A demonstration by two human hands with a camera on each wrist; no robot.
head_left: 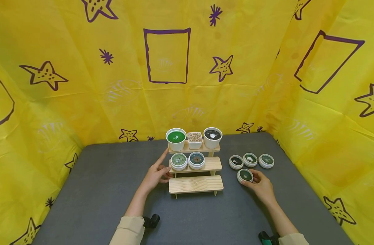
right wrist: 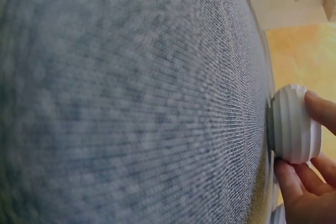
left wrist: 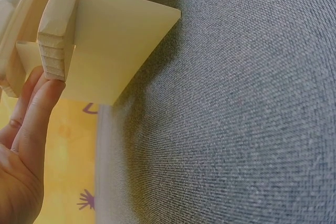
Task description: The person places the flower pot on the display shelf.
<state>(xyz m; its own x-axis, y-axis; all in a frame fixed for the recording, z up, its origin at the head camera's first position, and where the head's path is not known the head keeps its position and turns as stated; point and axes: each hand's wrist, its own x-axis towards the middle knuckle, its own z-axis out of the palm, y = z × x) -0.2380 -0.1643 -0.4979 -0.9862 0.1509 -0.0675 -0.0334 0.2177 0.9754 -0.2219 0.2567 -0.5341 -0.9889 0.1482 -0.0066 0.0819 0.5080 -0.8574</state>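
A three-tier wooden stand [head_left: 196,184] stands mid-table. My left hand [head_left: 156,175] is at its left side, the index finger reaching up to the top tier and other fingers by the middle one. In the left wrist view, nearly straight fingers [left wrist: 37,114] touch a board's end [left wrist: 55,59]. My right hand [head_left: 262,187] pinches a small white ribbed pot [head_left: 245,175] with a dark green surface between thumb and fingers. The right wrist view shows this pot [right wrist: 295,124] from the side, at or very near the tabletop; contact is hard to tell.
On the top tier stand a green-filled cup [head_left: 176,139], a square pebble-filled cup [head_left: 194,140] and a dark-filled cup [head_left: 213,137]. Two ribbed pots [head_left: 179,161] sit on the middle tier. Right of the stand are three more pots [head_left: 250,159]. Yellow cloth [head_left: 187,109] borders the grey table [head_left: 113,190].
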